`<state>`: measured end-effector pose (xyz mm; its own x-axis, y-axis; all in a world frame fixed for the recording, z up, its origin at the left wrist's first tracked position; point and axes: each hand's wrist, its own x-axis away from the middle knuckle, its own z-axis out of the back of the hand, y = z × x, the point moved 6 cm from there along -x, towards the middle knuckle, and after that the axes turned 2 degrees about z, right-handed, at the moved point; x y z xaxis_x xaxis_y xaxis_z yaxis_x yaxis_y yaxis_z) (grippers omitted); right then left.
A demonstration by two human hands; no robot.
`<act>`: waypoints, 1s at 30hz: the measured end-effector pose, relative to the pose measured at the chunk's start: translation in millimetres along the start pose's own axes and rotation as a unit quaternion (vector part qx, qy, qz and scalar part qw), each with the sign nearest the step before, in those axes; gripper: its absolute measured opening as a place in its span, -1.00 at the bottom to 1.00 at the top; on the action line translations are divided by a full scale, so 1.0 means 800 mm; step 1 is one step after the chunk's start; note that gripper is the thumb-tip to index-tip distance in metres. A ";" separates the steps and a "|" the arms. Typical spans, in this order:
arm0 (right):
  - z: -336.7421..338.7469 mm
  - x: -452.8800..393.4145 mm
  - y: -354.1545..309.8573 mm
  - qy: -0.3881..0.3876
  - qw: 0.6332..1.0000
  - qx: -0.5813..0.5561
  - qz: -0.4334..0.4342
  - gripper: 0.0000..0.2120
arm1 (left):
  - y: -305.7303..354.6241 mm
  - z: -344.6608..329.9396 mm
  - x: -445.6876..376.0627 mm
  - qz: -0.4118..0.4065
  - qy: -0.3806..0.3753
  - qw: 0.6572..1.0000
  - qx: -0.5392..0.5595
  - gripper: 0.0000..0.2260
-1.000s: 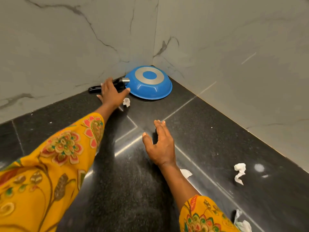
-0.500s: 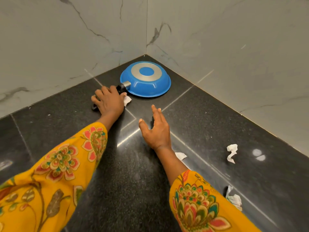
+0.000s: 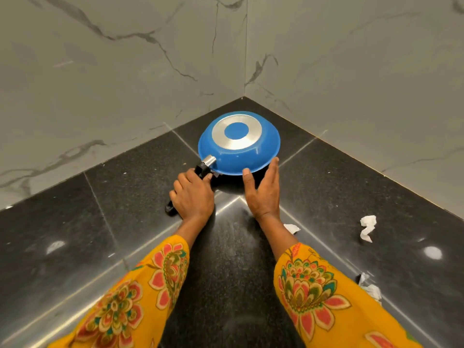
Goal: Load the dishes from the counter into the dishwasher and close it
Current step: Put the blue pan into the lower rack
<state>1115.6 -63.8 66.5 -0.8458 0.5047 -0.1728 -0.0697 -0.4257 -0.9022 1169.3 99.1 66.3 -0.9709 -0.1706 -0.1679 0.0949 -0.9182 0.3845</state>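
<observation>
Head view: left hand (image 3: pixel 192 197) grip holds the black handle (image 3: pixel 200 169) of the upturned blue pan (image 3: pixel 238 143). Right hand (image 3: pixel 263 194), fingers straight, touches the pan's rim. Pan sits on the black table (image 3: pixel 75 234) near the wall corner; crumpled tissue (image 3: pixel 367 228) lies well right of the pan.

Left hand (image 3: pixel 192 197) grips upturned blue pan's (image 3: pixel 238 144) handle (image 3: pixel 200 169) — right hand (image 3: pixel 263 194) alongside.

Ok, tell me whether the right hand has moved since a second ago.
Yes. The right hand has gone forward toward the wall corner; its fingertips now reach the blue pan's rim.
</observation>
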 end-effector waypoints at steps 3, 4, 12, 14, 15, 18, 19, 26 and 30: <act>0.008 0.009 0.005 0.017 0.998 -0.048 -0.037 -0.16 | -0.012 0.011 0.026 0.005 -0.013 1.000 -0.006 -0.56; 0.012 0.014 0.007 0.026 0.997 -0.064 -0.044 -0.18 | -0.016 0.014 0.035 0.004 -0.014 1.000 -0.007 -0.56; 0.029 0.063 0.021 0.067 0.980 -0.151 -0.110 -0.60 | -0.041 0.036 0.097 0.002 -0.034 0.999 -0.007 -0.58; 0.029 0.071 0.023 0.062 0.962 -0.207 -0.167 -0.66 | -0.049 0.044 0.111 0.016 -0.044 0.999 0.007 -0.58; 0.029 0.077 0.025 0.056 0.947 -0.241 -0.205 -0.67 | -0.052 0.047 0.118 0.020 -0.048 0.999 0.016 -0.58; 0.039 0.094 0.021 0.051 0.883 -0.376 -0.277 -0.69 | -0.059 0.058 0.140 0.025 -0.059 0.997 0.048 -0.58; 0.047 0.102 0.016 0.058 0.864 -0.408 -0.290 -0.72 | -0.060 0.062 0.148 0.021 -0.061 0.996 0.053 -0.59; 0.095 0.140 -0.021 0.115 0.818 -0.471 -0.309 -0.75 | -0.048 0.094 0.193 -0.010 -0.065 0.993 0.095 -0.62; 0.126 0.155 -0.035 0.184 0.811 -0.473 -0.291 -0.73 | -0.035 0.113 0.212 -0.050 -0.066 0.986 0.146 -0.65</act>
<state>959.1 -64.7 110.4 -0.5871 0.6783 0.4419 0.1836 0.6432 -0.7433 982.5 128.0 109.1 -0.9943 -0.0191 -0.1048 -0.0503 -0.7831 0.6198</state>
